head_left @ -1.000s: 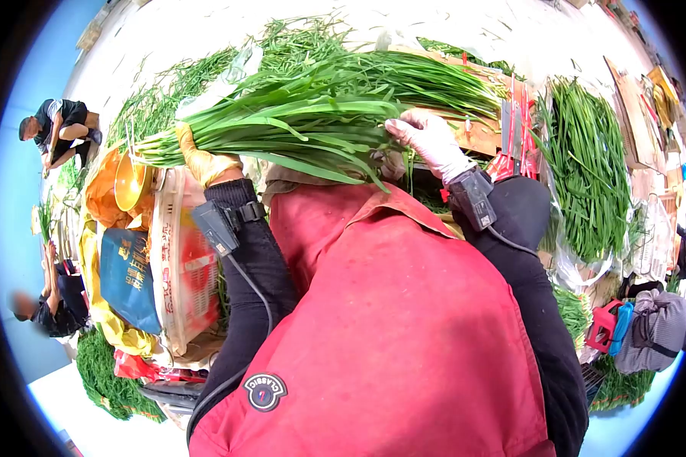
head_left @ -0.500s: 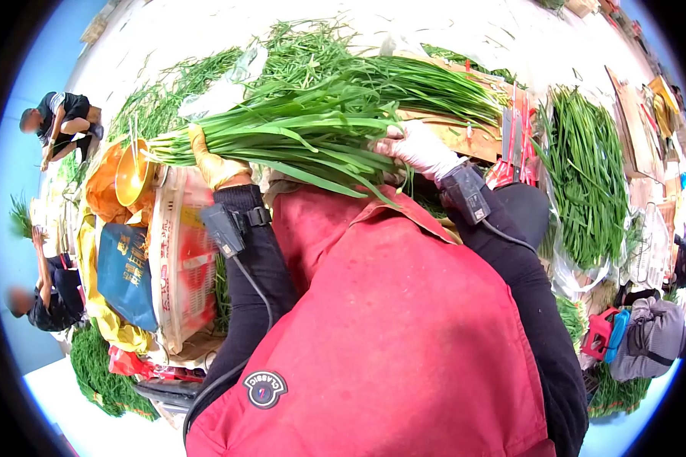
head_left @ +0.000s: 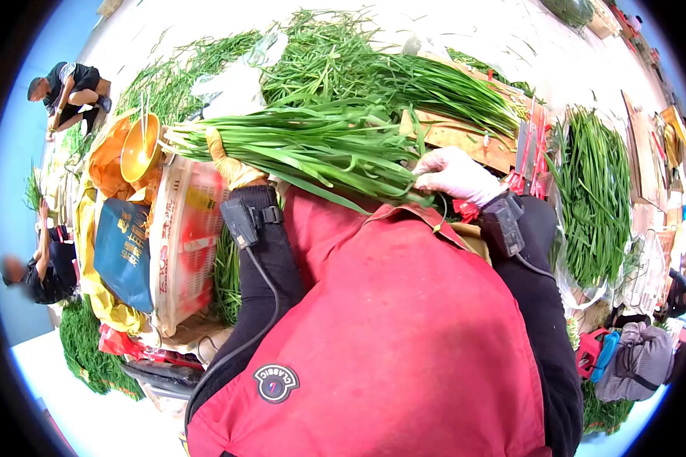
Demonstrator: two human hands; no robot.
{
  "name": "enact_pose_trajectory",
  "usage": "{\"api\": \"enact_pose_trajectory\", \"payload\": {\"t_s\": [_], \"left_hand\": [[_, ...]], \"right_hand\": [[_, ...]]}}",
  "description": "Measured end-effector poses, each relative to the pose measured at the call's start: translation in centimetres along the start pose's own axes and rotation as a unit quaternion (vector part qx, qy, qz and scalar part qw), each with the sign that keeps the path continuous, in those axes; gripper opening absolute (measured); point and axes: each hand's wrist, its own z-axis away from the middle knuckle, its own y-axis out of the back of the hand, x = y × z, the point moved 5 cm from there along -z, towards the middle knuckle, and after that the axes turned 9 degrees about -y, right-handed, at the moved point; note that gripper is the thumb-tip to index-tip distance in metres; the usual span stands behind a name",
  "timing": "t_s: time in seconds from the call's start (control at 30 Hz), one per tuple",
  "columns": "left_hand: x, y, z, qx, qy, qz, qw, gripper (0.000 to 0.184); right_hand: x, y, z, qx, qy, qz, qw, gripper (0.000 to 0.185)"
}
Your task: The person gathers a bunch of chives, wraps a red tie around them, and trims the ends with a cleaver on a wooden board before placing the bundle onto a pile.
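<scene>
Blue bag [head_left: 120,263]: yellow characters, illegible. White basket [head_left: 165,263]: red characters. Left hand [head_left: 234,164] clamped around pale end of green leaf bundle [head_left: 312,146], held at upper edge of red garment [head_left: 404,327] badged "CLASSIC". Right hand [head_left: 463,177] at leaf tips, grip indeterminable.

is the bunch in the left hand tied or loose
Seems loose: no band shows around the green bunch, though the left hand hides part of it.
</scene>
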Motion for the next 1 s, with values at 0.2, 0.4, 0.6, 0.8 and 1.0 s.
{"api": "enact_pose_trajectory", "payload": {"t_s": [0.2, 0.4, 0.6, 0.8, 1.0], "left_hand": [[-0.1, 1.0, 0.2, 0.033, -0.006, 0.011, 0.999, 0.053], [1.2, 1.2, 0.6, -0.030, -0.001, 0.041, 0.999, 0.053], [2.2, 4.0, -0.6, -0.021, -0.003, 0.054, 0.998, 0.053], [3.6, 5.3, -1.1, 0.009, -0.014, 0.020, 1.000, 0.053], [4.6, 5.0, -0.6, 0.020, -0.044, 0.008, 0.999, 0.051]], "right_hand": [[0.9, 1.2, 0.4, -0.018, -0.019, -0.001, 1.000, 0.015], [1.5, 2.8, 2.5, 0.030, -0.082, 0.071, 0.994, 0.006], [6.5, 6.2, 5.9, -0.019, -0.193, 0.074, 0.978, 0.005], [6.8, 5.5, 3.6, 0.127, -0.055, 0.168, 0.976, 0.030], [1.7, -1.1, -4.7, 0.106, 0.068, 0.155, 0.980, 0.029]]}}
